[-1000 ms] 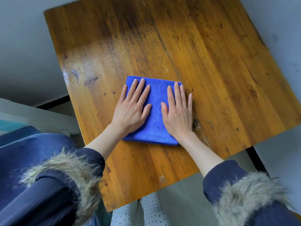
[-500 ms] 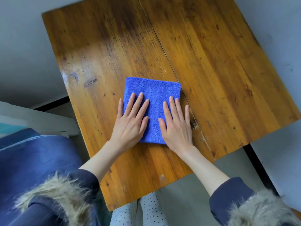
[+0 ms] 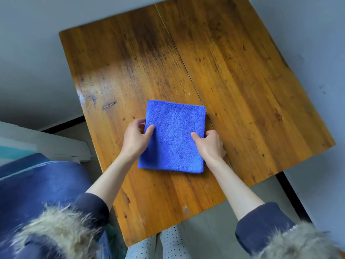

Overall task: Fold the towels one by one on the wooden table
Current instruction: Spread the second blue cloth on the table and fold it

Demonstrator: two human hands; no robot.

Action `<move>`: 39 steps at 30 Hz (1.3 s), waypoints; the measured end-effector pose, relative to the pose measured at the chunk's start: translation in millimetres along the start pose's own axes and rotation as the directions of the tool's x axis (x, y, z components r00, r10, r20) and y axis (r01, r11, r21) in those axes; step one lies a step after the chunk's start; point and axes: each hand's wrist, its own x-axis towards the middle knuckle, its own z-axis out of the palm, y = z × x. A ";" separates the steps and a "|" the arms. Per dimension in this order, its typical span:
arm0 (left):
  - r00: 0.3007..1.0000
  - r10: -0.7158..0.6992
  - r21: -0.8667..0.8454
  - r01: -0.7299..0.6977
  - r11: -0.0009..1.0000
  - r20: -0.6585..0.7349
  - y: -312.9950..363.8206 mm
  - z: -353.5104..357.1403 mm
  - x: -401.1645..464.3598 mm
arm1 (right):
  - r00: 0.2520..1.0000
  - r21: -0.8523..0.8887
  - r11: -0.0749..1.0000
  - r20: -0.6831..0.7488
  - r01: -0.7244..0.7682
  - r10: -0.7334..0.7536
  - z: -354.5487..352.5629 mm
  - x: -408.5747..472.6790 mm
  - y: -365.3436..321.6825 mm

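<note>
One folded blue towel [image 3: 172, 137] lies toward the table's [image 3: 242, 81] near edge, between my two hands: left hand [image 3: 135, 137] pinching its left edge, right hand [image 3: 210, 143] pinching its right edge.

Blue towel [image 3: 175, 139], folded rectangle, flat on wooden table [image 3: 242, 90]

Grey floor [image 3: 33, 53], perhaps concrete.
</note>
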 end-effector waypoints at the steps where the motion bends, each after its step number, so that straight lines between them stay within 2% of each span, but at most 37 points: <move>1: 1.000 -0.022 0.007 0.022 1.000 0.013 0.7 0.1 1.9 | 1.000 0.017 0.999 0.012 -0.029 0.028 -0.5 2.4 -1.9; 8: 0.982 -0.179 0.098 0.174 0.980 0.052 5.0 2.3 14.9 | 0.994 0.055 0.994 0.074 -0.089 0.085 -2.9 10.4 -3.6; 14: 0.975 -0.202 0.119 0.190 0.974 0.096 10.0 -0.4 14.8 | 0.990 0.122 0.988 0.118 -0.092 0.078 -5.7 9.8 -5.5; 19: 0.956 -0.261 -0.077 0.272 0.959 0.134 2.1 -6.6 2.6 | 0.985 0.259 0.963 0.169 -0.073 0.029 -9.7 4.3 -4.7; 22: 0.913 -0.331 -0.272 0.390 0.879 0.241 -0.9 -14.0 -9.6 | 0.970 0.350 0.929 0.240 -0.116 0.031 -16.9 -0.2 -4.3; 27: 0.877 -0.336 -0.363 0.454 0.814 0.343 -4.1 -17.1 -33.7 | 0.941 0.326 0.941 0.338 -0.087 -0.030 -24.3 -11.5 1.4; 31: 0.884 -0.320 -0.428 0.449 0.785 0.340 -12.7 -21.9 -56.5 | 0.919 0.322 0.946 0.385 -0.045 -0.087 -30.9 -19.7 4.8; 39: 0.914 -0.337 -0.615 0.402 0.678 0.225 -37.7 -70.1 -122.2 | 0.799 0.301 0.952 0.556 0.063 -0.229 -35.6 -70.9 -19.0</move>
